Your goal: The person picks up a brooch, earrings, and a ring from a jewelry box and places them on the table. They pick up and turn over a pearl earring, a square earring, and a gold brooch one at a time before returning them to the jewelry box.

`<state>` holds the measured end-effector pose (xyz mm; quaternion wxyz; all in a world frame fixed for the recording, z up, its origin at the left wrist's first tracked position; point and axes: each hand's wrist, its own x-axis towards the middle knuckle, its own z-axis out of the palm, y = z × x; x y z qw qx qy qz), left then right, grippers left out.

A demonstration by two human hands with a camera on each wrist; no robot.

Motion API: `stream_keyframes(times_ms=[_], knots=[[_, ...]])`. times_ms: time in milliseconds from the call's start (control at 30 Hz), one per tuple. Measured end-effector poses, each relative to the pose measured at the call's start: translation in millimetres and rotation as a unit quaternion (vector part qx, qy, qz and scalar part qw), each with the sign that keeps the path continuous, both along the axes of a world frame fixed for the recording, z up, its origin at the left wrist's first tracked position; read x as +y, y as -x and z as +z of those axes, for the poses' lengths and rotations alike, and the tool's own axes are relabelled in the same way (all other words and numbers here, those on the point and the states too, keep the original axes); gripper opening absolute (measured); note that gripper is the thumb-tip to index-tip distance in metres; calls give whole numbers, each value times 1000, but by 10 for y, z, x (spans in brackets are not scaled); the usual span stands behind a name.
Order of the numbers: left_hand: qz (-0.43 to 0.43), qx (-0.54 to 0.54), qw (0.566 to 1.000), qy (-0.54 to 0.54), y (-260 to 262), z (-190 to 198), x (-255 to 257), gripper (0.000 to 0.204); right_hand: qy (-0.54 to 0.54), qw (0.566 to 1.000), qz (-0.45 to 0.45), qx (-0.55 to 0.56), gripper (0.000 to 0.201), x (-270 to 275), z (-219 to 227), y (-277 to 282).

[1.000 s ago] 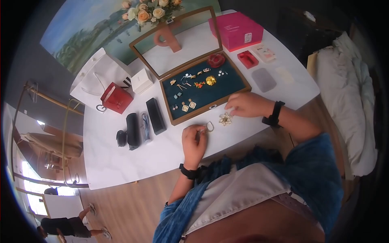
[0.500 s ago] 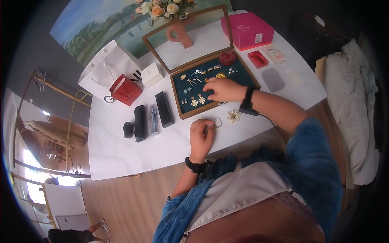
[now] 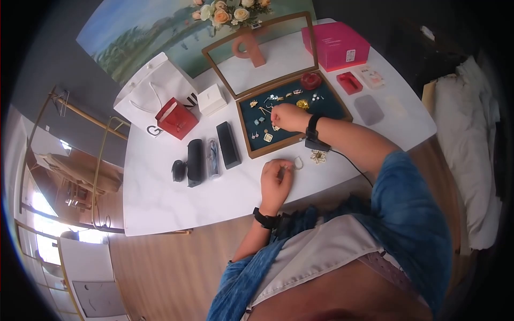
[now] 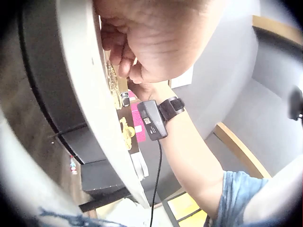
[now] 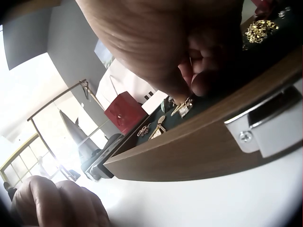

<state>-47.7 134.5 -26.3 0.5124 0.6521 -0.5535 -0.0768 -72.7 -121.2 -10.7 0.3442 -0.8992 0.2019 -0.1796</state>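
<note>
From the head view, a white marble-look table (image 3: 176, 198) stands on a wood floor before a landscape painting (image 3: 139, 27), and an open wooden jewellery case (image 3: 292, 115) with dark green lining sits toward its far side. The right hand (image 3: 286, 116) reaches into the case, fingers curled down over the small pieces there; whether it has one pinched cannot be told. The left hand (image 3: 276, 179) rests on the table just in front of the case, fingers pinching a small gold ring-shaped piece (image 3: 295, 162). Left of the case lie a black box (image 3: 228, 145) and a red gift bag (image 3: 175, 117); behind it, a pink box (image 3: 336, 45). In the left wrist view the hand (image 4: 151, 38) is curled against the table edge. In the right wrist view bent fingers (image 5: 199, 71) hover over gold earrings (image 5: 161, 126) inside the case's wooden rim (image 5: 199, 151).
</note>
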Motion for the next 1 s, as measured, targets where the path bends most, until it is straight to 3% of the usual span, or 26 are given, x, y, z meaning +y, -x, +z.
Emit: stream_keyframes(times_ms=[133, 233, 367, 467, 567, 667, 767, 867, 933, 967, 1000], knots=[[-1, 25, 1000, -7, 14, 11, 12, 9, -36, 995, -36, -89, 12, -37, -55, -6], [4, 19, 1000, 2, -11, -11, 27, 9, -202, 976, 24, -83, 11, 174, 249, 201], [21, 30, 999, -13, -8, -10, 21, 9, -130, 973, 182, -48, 9, 513, 360, 663], [13, 12, 1000, 0, 0, -32, -10, 9, -57, 983, 160, 74, 15, 684, 306, 969], [9, -11, 1000, -20, -16, -44, -6, 9, 6, 988, 127, 92, 16, 736, 243, 1099], [12, -22, 1000, -13, 7, -31, -10, 10, 148, 987, 70, -5, 20, 719, 84, 1166], [13, -36, 999, -19, 13, -29, -1, 11, 137, 990, 2, -24, 23, 796, 198, 1308], [17, -12, 1000, -14, 26, 11, 18, 13, -9, 987, -73, -140, 22, 857, 203, 1590], [1, 97, 995, -16, -8, -12, 33, 16, -130, 941, -128, -284, 19, 740, -292, 1743], [-8, 151, 988, -15, -37, -12, 26, 17, -205, 917, -177, -293, 16, 709, -378, 1915], [4, 86, 996, -9, -101, 58, 4, 18, -279, 884, -226, -299, 15, 670, -447, 2059]])
